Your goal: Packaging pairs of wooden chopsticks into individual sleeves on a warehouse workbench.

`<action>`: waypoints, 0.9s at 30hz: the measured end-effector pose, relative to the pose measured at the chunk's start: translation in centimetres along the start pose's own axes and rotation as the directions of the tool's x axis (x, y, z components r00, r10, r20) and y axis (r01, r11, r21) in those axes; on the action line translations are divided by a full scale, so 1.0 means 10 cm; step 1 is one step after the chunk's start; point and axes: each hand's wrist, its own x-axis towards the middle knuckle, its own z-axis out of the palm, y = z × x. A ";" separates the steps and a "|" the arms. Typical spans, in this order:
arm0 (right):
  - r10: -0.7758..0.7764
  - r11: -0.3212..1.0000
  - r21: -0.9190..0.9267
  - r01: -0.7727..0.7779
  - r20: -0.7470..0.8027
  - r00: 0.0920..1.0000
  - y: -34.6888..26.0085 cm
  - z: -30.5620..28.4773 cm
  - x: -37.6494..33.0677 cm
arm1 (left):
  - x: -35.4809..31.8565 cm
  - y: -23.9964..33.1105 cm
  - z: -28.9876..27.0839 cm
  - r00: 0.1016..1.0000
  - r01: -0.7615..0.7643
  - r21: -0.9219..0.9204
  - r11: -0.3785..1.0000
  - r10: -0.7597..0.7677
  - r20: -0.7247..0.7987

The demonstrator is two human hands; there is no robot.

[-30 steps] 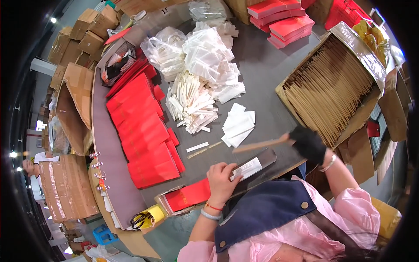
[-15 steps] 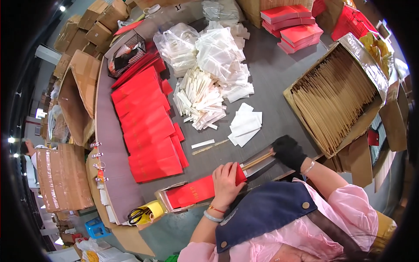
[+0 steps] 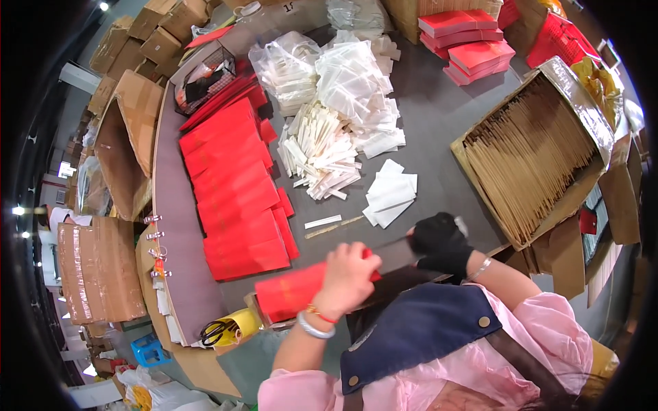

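My left hand (image 3: 348, 277) grips a long red box (image 3: 296, 290) near the table's front edge, fingers wrapped over its right end. My right hand (image 3: 439, 243), in a black glove, is closed on the other end of the same assembly, a dark flat part blurred by motion. What sits between the two hands is unclear. A thin stick and a white sachet (image 3: 322, 222) lie on the grey table (image 3: 439, 116) just beyond my hands. A small pile of flat white packets (image 3: 391, 195) is close above my right hand.
A row of red boxes (image 3: 236, 192) runs along the left. A heap of white sachets and bags (image 3: 336, 103) covers the middle. An open carton of thin brown sticks (image 3: 524, 157) stands right. More red boxes (image 3: 473, 34) are at back. Scissors in a yellow cup (image 3: 223, 330) sit front left.
My right hand has drawn in from the stick carton toward my left hand. The red box has come up into my left hand's grip and both hands now meet on it.
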 end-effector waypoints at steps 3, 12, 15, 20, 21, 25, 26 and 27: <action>0.239 0.970 0.056 -0.237 -0.022 0.971 -0.01 -0.37 -0.04 | -0.12 -0.54 -0.34 0.991 0.046 -0.038 0.998 -0.051 -0.120; 0.194 0.973 -0.128 -0.194 -0.007 0.981 -0.17 -0.39 -0.08 | -0.41 -0.01 0.84 0.700 0.612 -0.231 0.757 -0.654 -0.287; 0.168 0.979 -0.134 -0.156 0.082 0.982 -0.17 -0.37 -0.06 | -0.38 -0.03 0.92 0.682 0.608 -0.266 0.748 -0.663 -0.308; 0.085 0.993 -0.092 -0.074 0.123 0.989 -0.20 -0.26 -0.04 | -0.50 -0.13 0.91 0.698 0.570 -0.360 0.739 -0.666 -0.263; 0.053 0.998 -0.032 -0.049 0.152 0.987 -0.20 -0.20 -0.01 | -0.52 -0.13 0.89 0.694 0.575 -0.365 0.733 -0.672 -0.257; -0.040 0.999 0.007 0.040 0.176 0.984 -0.40 0.29 0.26 | -0.34 -0.08 0.81 0.739 0.515 -0.386 0.765 -0.625 -0.252; -0.030 1.000 -0.001 0.031 0.162 0.986 -0.39 0.31 0.27 | -0.33 -0.12 0.79 0.751 0.514 -0.374 0.772 -0.616 -0.239; -0.073 0.994 0.086 0.068 0.062 0.995 -0.36 0.29 0.27 | -0.29 -0.16 0.78 0.768 0.505 -0.364 0.783 -0.600 -0.226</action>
